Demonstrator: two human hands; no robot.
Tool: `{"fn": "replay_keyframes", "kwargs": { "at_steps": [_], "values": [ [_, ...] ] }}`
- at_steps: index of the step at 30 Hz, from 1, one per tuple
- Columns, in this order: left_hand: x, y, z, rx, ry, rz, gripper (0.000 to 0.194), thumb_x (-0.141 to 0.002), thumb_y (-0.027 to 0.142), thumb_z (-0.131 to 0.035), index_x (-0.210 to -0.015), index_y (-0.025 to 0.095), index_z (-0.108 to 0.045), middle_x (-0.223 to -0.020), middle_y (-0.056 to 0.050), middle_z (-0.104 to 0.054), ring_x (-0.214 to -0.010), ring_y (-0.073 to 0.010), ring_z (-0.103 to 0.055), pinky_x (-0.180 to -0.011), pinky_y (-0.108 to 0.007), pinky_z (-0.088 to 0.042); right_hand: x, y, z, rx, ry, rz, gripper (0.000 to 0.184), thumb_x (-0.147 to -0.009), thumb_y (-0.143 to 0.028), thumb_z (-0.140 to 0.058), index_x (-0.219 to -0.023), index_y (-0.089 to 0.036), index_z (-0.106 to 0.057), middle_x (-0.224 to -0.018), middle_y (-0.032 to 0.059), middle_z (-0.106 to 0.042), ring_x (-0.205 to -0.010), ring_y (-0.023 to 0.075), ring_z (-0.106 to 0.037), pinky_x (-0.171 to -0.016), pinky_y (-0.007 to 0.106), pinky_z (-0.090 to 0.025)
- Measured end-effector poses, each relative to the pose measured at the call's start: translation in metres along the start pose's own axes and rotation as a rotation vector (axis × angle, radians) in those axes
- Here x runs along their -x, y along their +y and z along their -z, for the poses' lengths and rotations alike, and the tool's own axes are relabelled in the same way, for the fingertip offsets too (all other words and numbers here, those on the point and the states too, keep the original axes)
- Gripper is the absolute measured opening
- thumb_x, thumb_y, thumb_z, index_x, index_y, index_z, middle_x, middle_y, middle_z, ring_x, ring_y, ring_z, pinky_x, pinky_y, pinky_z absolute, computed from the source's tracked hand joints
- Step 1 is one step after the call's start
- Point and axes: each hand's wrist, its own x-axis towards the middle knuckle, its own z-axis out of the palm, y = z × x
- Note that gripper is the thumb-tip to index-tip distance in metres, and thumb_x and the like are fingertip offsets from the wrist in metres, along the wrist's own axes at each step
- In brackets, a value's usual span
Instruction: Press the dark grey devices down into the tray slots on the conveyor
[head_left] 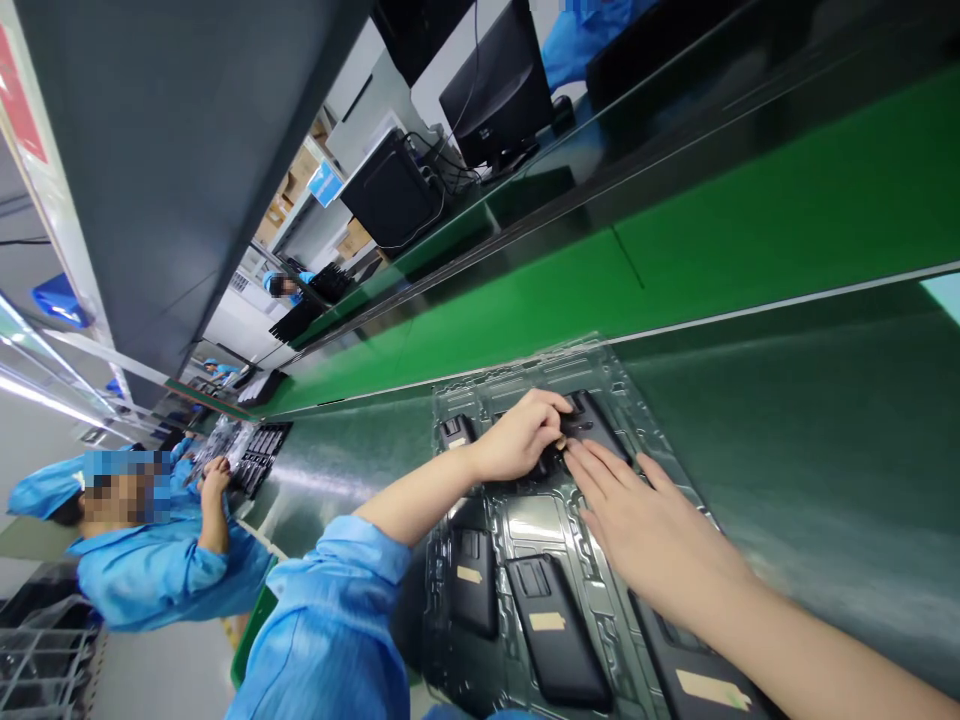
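My left hand (521, 435) is closed, its thumb and fingers pressed together at the edge of a black phone-shaped device (596, 428). A small tan bit (561, 443) shows by its fingertips; whether the fingers grip it is hard to see. Stretched fingers of my right hand (637, 515) lie on the near part of that device, touching beside the left fingertips. Below the hands, a clear plastic tray (536, 518) carries more black devices with tan tape strips, including one at the front (562, 655) and another to its left (474, 600).
A green belt strip (787, 190) runs behind the dark green worktop (810, 400). A monitor (499, 90) stands beyond it. At left, a co-worker in blue (165, 575) sits by a black tray of parts (259, 455). A grey shelf (180, 150) hangs overhead.
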Motion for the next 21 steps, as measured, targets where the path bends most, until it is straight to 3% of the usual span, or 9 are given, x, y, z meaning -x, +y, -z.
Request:
{"fn": "replay_keyframes", "kwargs": {
  "at_steps": [4, 6, 10, 13, 18, 21],
  "values": [
    [0.021, 0.024, -0.015, 0.795, 0.104, 0.182, 0.043, -0.066, 0.055, -0.053, -0.068, 0.019, -0.030, -0.073, 0.001, -0.043, -0.069, -0.0095, -0.048, -0.076, -0.031, -0.040, 0.000, 0.002, -0.004, 0.019, -0.056, 0.046, 0.045, -0.078, -0.012, -0.023, -0.106, -0.007, -0.057, -0.113, 0.0143, -0.052, -0.108, 0.0249, -0.041, -0.082, 0.044, -0.040],
    [0.026, 0.035, -0.014, 0.930, 0.124, 0.295, 0.043, -0.065, 0.052, -0.055, -0.068, 0.019, -0.027, -0.064, 0.006, -0.033, -0.056, -0.0049, -0.041, -0.068, -0.027, -0.042, 0.000, 0.003, -0.005, 0.031, -0.063, 0.068, 0.045, -0.079, -0.012, -0.022, -0.105, -0.007, -0.058, -0.115, 0.0139, -0.050, -0.108, 0.0246, -0.041, -0.081, 0.043, -0.041],
    [0.031, 0.034, 0.006, 0.585, 0.185, 0.597, 0.024, -0.081, 0.029, -0.029, -0.063, 0.019, -0.017, -0.053, 0.009, -0.017, -0.041, -0.0029, -0.019, -0.050, -0.017, -0.033, 0.002, 0.005, -0.005, 0.042, -0.033, 0.089, 0.045, -0.081, -0.014, -0.022, -0.110, -0.004, -0.055, -0.118, 0.0134, -0.048, -0.107, 0.0238, -0.043, -0.080, 0.040, -0.043],
    [0.032, 0.015, 0.021, 0.397, 0.215, 0.682, 0.019, -0.080, 0.020, -0.027, -0.062, 0.019, -0.022, -0.048, 0.009, -0.016, -0.040, -0.0045, -0.015, -0.043, -0.016, -0.022, 0.003, 0.007, -0.006, 0.026, -0.038, 0.096, 0.045, -0.081, -0.016, -0.023, -0.110, -0.005, -0.055, -0.117, 0.0131, -0.049, -0.106, 0.0240, -0.044, -0.081, 0.040, -0.043],
    [0.036, -0.011, 0.019, 0.038, 0.335, 0.681, 0.016, -0.077, 0.023, -0.040, -0.062, 0.017, -0.038, -0.055, 0.006, -0.036, -0.055, -0.0068, -0.037, -0.058, -0.020, -0.034, -0.012, 0.012, -0.001, -0.085, -0.074, 0.068, 0.043, -0.082, -0.025, -0.025, -0.100, -0.009, -0.060, -0.108, 0.0131, -0.055, -0.094, 0.0264, -0.052, -0.074, 0.042, -0.046],
    [0.041, -0.015, 0.010, -0.123, 0.310, 0.652, 0.013, -0.073, 0.031, -0.050, -0.073, 0.019, -0.047, -0.065, 0.003, -0.049, -0.073, -0.0133, -0.049, -0.074, -0.028, -0.038, -0.033, 0.010, 0.001, -0.158, -0.086, -0.034, 0.039, -0.084, -0.025, -0.025, -0.093, -0.013, -0.061, -0.097, 0.0102, -0.059, -0.074, 0.0225, -0.057, -0.065, 0.036, -0.048]
  ]
}}
